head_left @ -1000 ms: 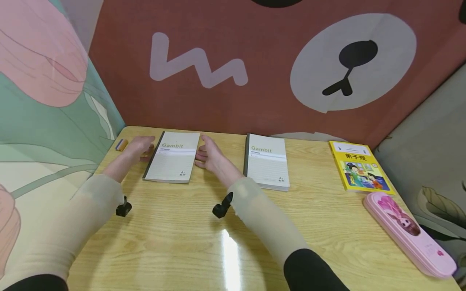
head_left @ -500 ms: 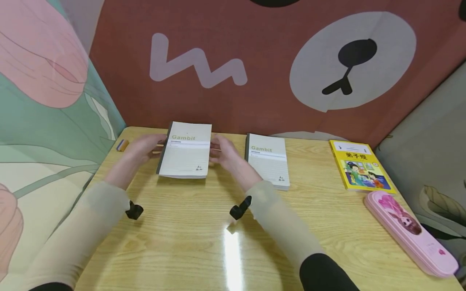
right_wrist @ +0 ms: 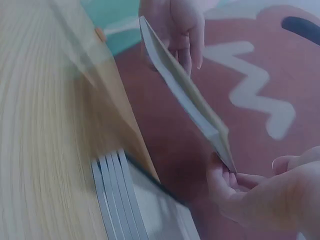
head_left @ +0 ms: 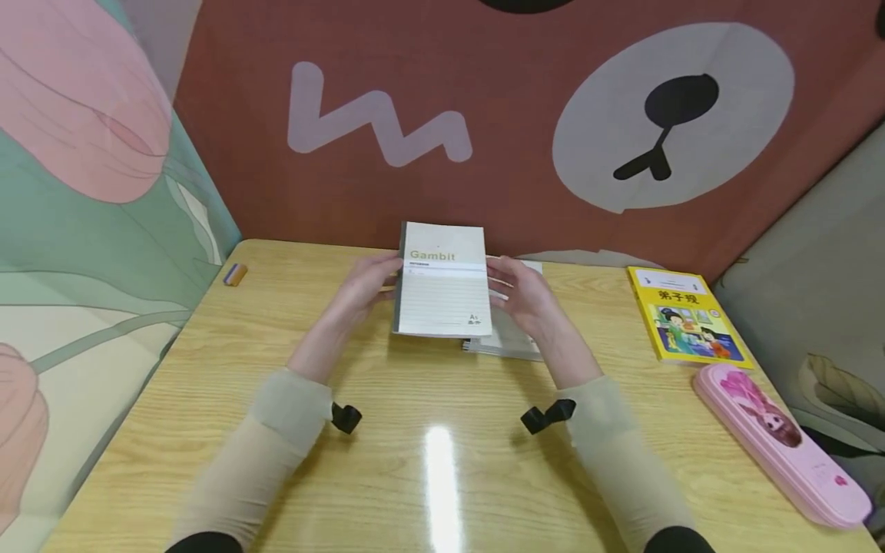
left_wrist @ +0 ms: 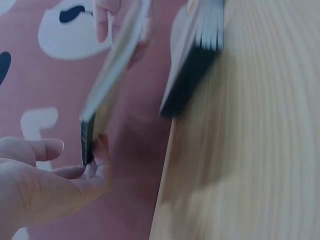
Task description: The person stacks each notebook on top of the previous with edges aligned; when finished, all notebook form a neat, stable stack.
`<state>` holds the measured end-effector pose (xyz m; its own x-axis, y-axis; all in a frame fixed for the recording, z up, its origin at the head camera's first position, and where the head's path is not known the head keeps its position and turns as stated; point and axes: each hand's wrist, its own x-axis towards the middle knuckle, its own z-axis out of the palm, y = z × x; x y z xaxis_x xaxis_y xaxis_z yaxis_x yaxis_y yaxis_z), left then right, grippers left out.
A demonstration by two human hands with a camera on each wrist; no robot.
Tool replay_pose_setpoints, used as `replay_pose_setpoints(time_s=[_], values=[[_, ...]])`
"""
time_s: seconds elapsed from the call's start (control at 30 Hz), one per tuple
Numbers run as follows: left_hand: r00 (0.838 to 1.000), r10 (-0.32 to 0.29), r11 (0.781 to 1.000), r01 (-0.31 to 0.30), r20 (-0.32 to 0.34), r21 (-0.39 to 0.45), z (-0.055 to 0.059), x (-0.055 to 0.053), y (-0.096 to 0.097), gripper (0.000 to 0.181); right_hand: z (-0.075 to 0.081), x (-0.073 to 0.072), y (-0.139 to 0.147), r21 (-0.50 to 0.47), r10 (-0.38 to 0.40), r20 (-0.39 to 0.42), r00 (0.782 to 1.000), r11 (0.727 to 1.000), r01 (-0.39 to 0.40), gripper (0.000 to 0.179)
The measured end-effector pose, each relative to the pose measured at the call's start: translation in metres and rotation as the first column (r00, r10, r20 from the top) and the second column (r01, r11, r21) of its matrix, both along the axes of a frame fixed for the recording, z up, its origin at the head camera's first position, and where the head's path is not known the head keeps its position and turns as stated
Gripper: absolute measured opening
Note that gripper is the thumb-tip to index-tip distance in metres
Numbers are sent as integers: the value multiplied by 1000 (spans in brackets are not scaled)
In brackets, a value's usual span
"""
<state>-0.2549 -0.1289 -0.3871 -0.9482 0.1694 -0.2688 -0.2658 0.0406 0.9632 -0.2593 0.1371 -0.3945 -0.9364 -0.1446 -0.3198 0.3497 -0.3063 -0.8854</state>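
A white Gambit notebook (head_left: 444, 288) with a dark spine is in the air, level with the back of the table. My left hand (head_left: 365, 286) holds its spine edge, and my right hand (head_left: 527, 298) holds the opposite edge. Both wrist views show fingers curled under the raised notebook (left_wrist: 111, 70). Below it on the table lies a stack of similar notebooks (right_wrist: 122, 195), apart from the held one. In the head view the raised notebook and my right hand cover much of that stack (head_left: 508, 346).
On the wooden table (head_left: 387, 468), a yellow picture-covered book (head_left: 687, 316) lies at the back right. A pink pencil case (head_left: 781, 445) is in front of it, along the right edge. A small striped eraser-like block (head_left: 236, 275) sits at the back left. A red wall panel (head_left: 415, 192) stands behind.
Both hands have lifted the notebook off the left part of the table and carried it right, over the other notebooks. The book, pencil case and small block have stayed put.
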Motion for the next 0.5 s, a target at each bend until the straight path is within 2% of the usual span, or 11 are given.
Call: replay_pose_setpoints(time_s=[0.13, 0.23, 0.37, 0.5], values=[[998, 10, 998, -7, -54, 64, -8, 4, 35, 55, -2, 6, 31, 22, -23, -35, 999, 999, 23, 30], [996, 28, 997, -23, -80, 69, -13, 6, 58, 58, -6, 10, 50, 36, -35, -58, 998, 999, 37, 26], [995, 43, 997, -37, -85, 74, -20, 5, 83, 61, -12, 14, 73, 60, -59, -65, 996, 996, 63, 29], [997, 36, 997, -30, -72, 76, -27, 4, 99, 58, -18, 16, 88, 88, -81, -47, 996, 993, 84, 30]])
